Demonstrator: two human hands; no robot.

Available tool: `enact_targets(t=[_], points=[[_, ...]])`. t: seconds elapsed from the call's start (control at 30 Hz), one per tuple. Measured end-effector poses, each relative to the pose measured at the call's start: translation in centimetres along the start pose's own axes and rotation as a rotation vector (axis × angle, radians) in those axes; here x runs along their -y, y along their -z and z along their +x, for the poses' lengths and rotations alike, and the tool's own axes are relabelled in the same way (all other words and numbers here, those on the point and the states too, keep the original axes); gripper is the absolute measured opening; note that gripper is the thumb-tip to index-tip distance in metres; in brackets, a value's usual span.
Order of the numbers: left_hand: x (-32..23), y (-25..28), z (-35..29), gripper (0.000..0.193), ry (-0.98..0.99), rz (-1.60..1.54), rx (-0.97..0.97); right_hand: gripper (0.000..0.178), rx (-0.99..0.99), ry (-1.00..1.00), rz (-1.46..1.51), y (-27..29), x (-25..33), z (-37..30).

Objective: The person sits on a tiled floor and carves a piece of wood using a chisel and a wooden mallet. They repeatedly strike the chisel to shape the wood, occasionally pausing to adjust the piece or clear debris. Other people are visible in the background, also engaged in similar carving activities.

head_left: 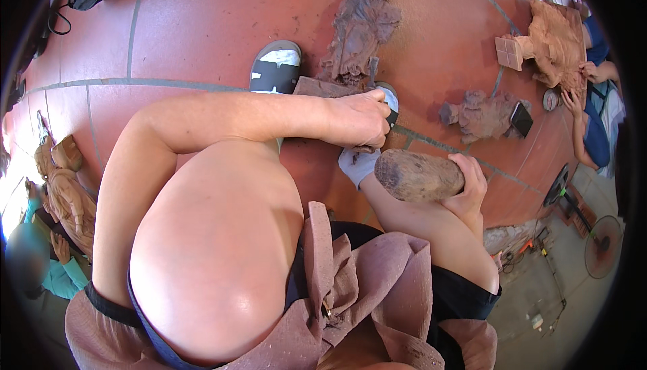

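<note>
A dark brown carved wooden figure point(357, 33) lies on the floor, its flat base point(323, 87) toward me between my sandalled feet. My left hand point(360, 119) is closed in a fist over the near end of that base. A narrow grey tool that looks like a chisel point(373, 70) sticks out past the fist on the figure's side; most of it is hidden by the fingers. To the right, above my shin, my right hand point(466, 185) is wrapped round a thick, rounded wooden mallet point(419, 176). The mallet's blunt end points left, apart from the left hand.
Another carving point(478, 115) with a phone point(521, 119) on it lies at right. Beyond it, a person's hands point(579, 90) touch a paler carving point(552, 40). A standing carving point(67, 188) and another person are at left. A fan point(602, 245) stands lower right.
</note>
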State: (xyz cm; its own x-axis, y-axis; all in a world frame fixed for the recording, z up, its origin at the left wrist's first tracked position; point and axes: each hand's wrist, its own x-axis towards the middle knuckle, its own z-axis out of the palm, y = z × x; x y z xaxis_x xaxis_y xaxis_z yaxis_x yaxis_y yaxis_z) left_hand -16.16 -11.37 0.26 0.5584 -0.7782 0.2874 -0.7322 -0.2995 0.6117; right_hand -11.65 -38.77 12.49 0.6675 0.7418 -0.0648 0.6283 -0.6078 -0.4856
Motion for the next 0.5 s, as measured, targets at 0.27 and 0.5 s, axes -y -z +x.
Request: enact_targets(t=[0.27,0.5], points=[[-1.8,4.9,2.9,0.010,0.056,-0.205,-0.342,0.057,-0.057,0.024,-0.027,-0.1,-1.0,-0.7],[-3.1,4.0,2.7,0.017,0.064,-0.338,-0.226,0.055,-0.059,-0.005,-0.001,-0.3,-1.1,-1.1]])
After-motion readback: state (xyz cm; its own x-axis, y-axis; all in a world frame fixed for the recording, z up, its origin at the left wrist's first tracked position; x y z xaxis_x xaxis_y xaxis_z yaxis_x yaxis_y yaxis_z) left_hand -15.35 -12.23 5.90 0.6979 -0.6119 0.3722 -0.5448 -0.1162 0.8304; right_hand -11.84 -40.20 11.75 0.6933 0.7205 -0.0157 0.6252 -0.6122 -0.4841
